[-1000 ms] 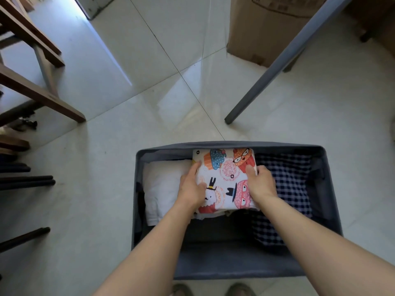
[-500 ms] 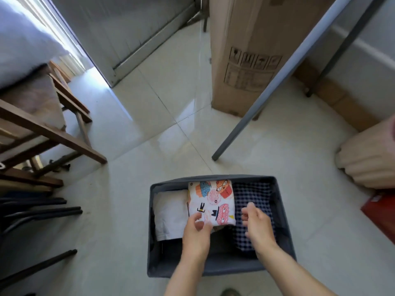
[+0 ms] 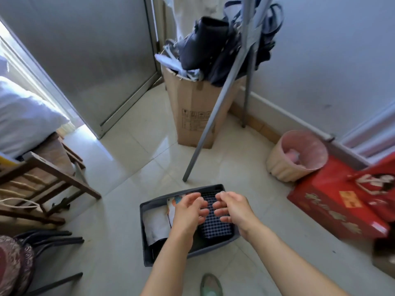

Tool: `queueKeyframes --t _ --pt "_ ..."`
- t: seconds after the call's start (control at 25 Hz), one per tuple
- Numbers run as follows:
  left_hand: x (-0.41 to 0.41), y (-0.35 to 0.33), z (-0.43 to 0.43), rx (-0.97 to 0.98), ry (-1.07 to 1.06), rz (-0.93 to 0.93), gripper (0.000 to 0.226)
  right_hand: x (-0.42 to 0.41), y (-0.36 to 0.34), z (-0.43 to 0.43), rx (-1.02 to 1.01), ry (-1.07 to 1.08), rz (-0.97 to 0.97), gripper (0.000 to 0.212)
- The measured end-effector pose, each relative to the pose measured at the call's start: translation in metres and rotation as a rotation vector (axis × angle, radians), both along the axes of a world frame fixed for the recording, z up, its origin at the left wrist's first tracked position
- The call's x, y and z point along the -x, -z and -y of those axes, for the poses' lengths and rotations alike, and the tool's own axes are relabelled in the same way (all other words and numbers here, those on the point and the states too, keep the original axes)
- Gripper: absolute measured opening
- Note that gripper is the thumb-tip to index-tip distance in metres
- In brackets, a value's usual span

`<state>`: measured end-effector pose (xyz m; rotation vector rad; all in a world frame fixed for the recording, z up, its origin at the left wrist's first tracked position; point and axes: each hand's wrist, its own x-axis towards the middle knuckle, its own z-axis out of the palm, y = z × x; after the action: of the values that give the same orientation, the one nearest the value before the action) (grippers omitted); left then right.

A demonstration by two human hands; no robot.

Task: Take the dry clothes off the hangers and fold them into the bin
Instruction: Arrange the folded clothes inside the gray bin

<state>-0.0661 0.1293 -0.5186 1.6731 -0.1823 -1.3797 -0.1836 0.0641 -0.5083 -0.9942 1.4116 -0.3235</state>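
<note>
Now left hand point(image 3: 188, 212) and right hand point(image 3: 233, 208) are lifting away empty, fingers loosely spread; cartoon-print garment point(image 3: 176, 200) is lying released beneath them in bin point(image 3: 149, 260), probably fetching next piece.

The left hand point(image 3: 188, 212) hides most of the patterned garment point(image 3: 179, 199) in the bin point(image 3: 149, 260). Right of the bin, the red box point(image 3: 333, 208) is blurred

A tall cardboard box point(image 3: 192, 116) is seen on the tiled floor point(image 3: 132, 159), with dark bags point(image 3: 203, 43) heaped in its top. A pink wastebasket point(image 3: 282, 167) is set by the wall — a red box point(image 3: 329, 206) just beside it. A wooden chair point(image 3: 64, 178) is placed at the left.
</note>
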Motion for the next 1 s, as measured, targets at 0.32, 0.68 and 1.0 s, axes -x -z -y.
queueKeyframes --t 0.32,0.68,1.0 --pt "0.095 -0.166 -0.075 0.167 0.14 -0.05 0.015 0.159 -0.17 -0.102 0.197 0.241 0.043 0.018" --pt "0.323 -0.284 -0.107 0.392 0.617 -0.201 0.013 0.375 -0.266 -0.234 0.356 0.71 0.07 0.019" --pt "0.582 -0.344 -0.204 0.413 1.127 -0.309 0.02 0.607 -0.338 -0.362 0.545 1.102 -0.02 0.013"
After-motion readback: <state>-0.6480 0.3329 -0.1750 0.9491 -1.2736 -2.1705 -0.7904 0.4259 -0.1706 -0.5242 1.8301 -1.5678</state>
